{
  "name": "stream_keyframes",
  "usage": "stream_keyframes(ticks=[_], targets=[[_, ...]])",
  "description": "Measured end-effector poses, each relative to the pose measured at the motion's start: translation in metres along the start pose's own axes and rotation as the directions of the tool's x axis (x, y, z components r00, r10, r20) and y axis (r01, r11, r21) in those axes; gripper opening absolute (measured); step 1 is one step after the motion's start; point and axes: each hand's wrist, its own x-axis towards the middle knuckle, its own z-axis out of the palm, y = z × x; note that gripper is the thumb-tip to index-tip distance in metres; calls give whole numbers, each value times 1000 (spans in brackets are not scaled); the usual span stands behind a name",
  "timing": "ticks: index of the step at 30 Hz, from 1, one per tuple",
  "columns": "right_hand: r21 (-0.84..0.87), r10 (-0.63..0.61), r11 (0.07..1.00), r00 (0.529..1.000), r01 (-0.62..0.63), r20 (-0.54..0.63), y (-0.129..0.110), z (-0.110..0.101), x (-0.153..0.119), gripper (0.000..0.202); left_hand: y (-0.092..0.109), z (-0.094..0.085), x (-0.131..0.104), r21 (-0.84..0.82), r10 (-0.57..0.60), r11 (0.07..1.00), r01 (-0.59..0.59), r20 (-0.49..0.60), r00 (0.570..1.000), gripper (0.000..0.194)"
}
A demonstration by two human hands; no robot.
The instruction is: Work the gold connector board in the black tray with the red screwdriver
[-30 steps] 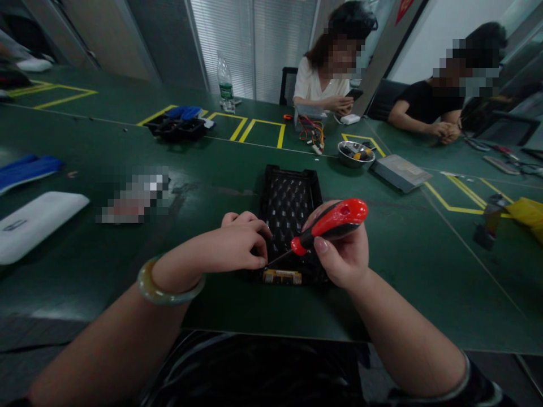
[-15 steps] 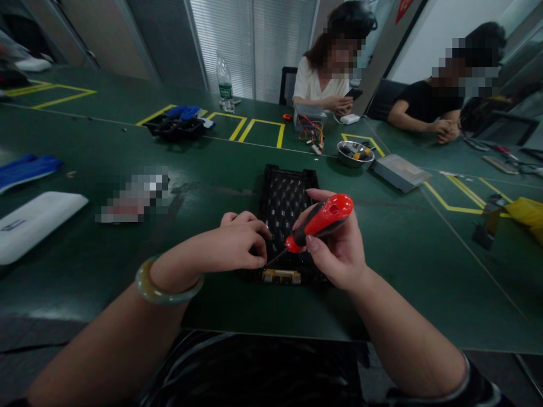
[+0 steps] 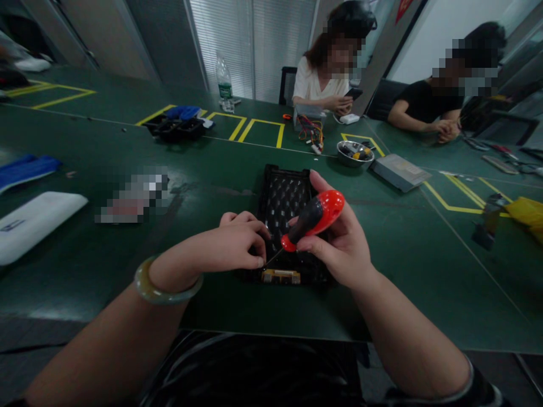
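Note:
My right hand (image 3: 345, 243) grips a screwdriver (image 3: 316, 217) with a red and black handle, its index finger stretched beyond the handle. The thin shaft slants down to the left, its tip at the near left corner of a black rectangular casing (image 3: 287, 198). Rows of small light marks cover the casing's dark top, and a yellowish connector board (image 3: 281, 276) sits at its near end. My left hand (image 3: 244, 243) lies at the casing's left edge, fingers curled and closed, thumb and fingertips beside the screwdriver tip. What they pinch is hidden.
A metal bowl of small parts (image 3: 355, 154) and a flat grey box (image 3: 400, 172) lie beyond, to the right. A blurred-out object (image 3: 134, 198) and a white case (image 3: 40, 226) lie left. Two people sit across the green table (image 3: 237, 316), near coloured wires (image 3: 311, 133).
My right hand has shifted slightly left and turned the screwdriver handle; its index finger now reaches further up. My left hand and the casing stay in place.

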Motion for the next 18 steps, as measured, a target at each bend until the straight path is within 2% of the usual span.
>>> stream_keyframes(ticks=[5,9,11,13,16,18], targets=[[63,1,998,999,-4,39,-3,0,-1,53,-3,2,1,5,19,1000,-19,-9,1000,16],[38,-21,999,999,20,36,-5,0,-2,52,-1,1,1,26,13,1000,-13,0,1000,16],[24,-70,997,997,71,-23,-3,0,-2,52,1,0,1,24,3,1000,-3,5,1000,17],[-11,-128,992,982,128,-140,1,-1,0,49,2,0,0,13,-9,1000,9,5,1000,18],[-140,-201,977,923,163,-328,10,-9,5,48,1,1,0,-6,-12,1000,12,-1,1000,18],[-244,-248,957,882,159,-400,16,-15,8,50,0,1,0,-11,-4,1000,4,-6,1000,19]])
